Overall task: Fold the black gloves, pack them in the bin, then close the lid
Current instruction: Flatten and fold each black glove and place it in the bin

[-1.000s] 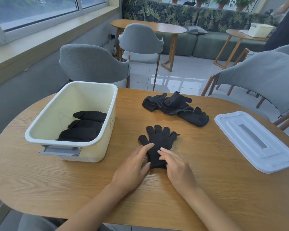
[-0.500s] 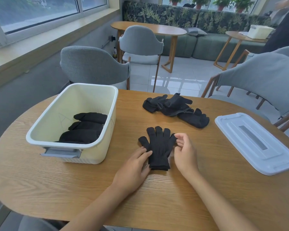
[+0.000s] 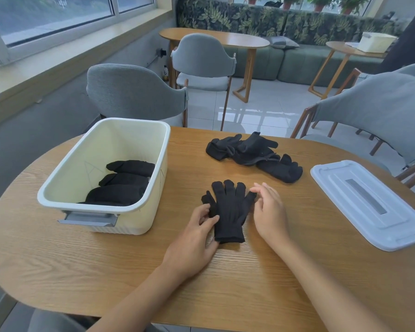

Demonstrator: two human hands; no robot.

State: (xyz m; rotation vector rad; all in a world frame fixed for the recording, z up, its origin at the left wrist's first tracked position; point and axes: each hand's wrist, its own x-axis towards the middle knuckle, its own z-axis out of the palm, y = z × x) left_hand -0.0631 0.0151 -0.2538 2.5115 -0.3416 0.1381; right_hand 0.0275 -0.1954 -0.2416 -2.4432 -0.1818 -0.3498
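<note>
— Head view, looking down on an oval wooden table (image 3: 261, 279). Flat black glove (image 3: 229, 212) at the middle, fingers pointing away, cuff nearest.

— And the hands?

— Left hand (image 3: 192, 243) against the glove's left edge, fingers bent, apparently pinching the thumb side; hard to tell how firm the hold is. Right hand (image 3: 270, 212) just beside the glove's right edge, fingers loosely curled, holding nothing, fingertips near the little-finger tip.

— Location of the bin?

— Cream bin (image 3: 106, 197) to the left, on the table, grey handle facing the near side. Three folded black gloves (image 3: 122, 185) inside, stacked along its right wall.

— Anything else on the table?

— Loose pile of unfolded gloves (image 3: 252, 154) beyond the flat one, well apart from both hands. White lid (image 3: 369, 202) far right, lying flat, off the bin, grey strip down its middle.

— Around the table?

— Grey chair (image 3: 134, 94) behind the bin, another grey chair (image 3: 379, 111) at the right behind the lid. Further back, a second wooden table (image 3: 216, 39) with a chair, a green leaf-patterned sofa (image 3: 285, 39), a window ledge (image 3: 58, 61) along the left.

— Obstructions?

— Bin's near wall hiding the lowest folded glove's front edge; left fingers covering part of the flat glove's side.
</note>
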